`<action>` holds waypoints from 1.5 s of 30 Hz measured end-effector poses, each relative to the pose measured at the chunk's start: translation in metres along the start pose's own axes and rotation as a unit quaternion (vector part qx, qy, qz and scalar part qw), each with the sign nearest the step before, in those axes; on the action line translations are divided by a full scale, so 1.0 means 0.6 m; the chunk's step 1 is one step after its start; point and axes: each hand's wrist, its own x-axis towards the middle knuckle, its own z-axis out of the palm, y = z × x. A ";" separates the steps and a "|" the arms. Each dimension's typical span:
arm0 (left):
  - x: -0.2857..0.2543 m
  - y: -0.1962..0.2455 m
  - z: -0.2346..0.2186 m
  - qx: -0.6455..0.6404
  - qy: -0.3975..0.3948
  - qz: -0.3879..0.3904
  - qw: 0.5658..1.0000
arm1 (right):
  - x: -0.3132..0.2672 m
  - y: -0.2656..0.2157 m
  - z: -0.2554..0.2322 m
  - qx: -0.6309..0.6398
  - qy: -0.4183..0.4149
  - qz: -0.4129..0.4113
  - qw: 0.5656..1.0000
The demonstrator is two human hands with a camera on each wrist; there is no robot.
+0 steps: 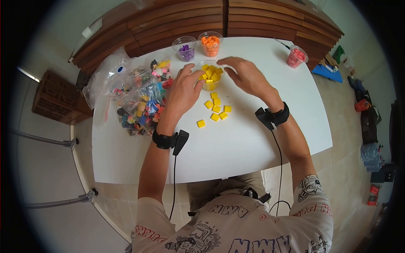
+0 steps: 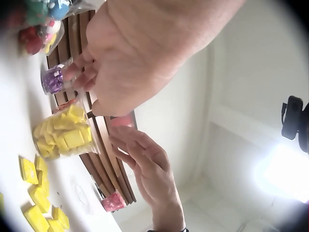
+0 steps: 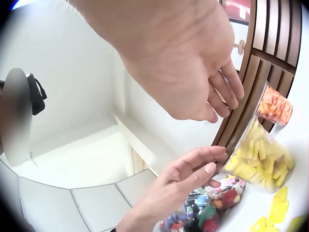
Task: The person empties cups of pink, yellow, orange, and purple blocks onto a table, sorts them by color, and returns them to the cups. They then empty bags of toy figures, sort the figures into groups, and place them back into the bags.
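Observation:
A clear plastic cup (image 1: 210, 86) filled with yellow square pieces (image 2: 72, 133) stands near the middle of the white table. To its left is my left hand (image 1: 184, 90), fingers loosely bent and holding nothing, with the fingertips near the rim. My right hand (image 1: 249, 79) hovers on the other side, its relaxed fingers bent toward the cup and nothing in them. In the right wrist view both palms appear without any piece in them. Several loose yellow squares (image 1: 216, 109) lie on the table on the near side of the cup.
Behind stand a cup of purple pieces (image 1: 186, 52) and a cup of orange pieces (image 1: 210, 45). A cup of pink pieces (image 1: 297, 57) is at the far right. Bagged small toys (image 1: 143, 97) and crumpled clear plastic (image 1: 103, 78) cover the left of the table (image 1: 270, 147).

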 end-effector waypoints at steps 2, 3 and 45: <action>-0.004 0.002 0.005 0.031 -0.011 0.017 0.999 | -0.009 0.002 0.017 -0.013 -0.021 -0.020 0.999; -0.007 0.004 0.009 0.023 0.010 0.020 0.999 | -0.015 0.002 0.026 -0.026 -0.042 -0.041 0.998; -0.066 0.037 0.074 -0.100 -0.223 -0.017 0.969 | -0.110 0.013 0.100 0.011 -0.146 0.100 0.984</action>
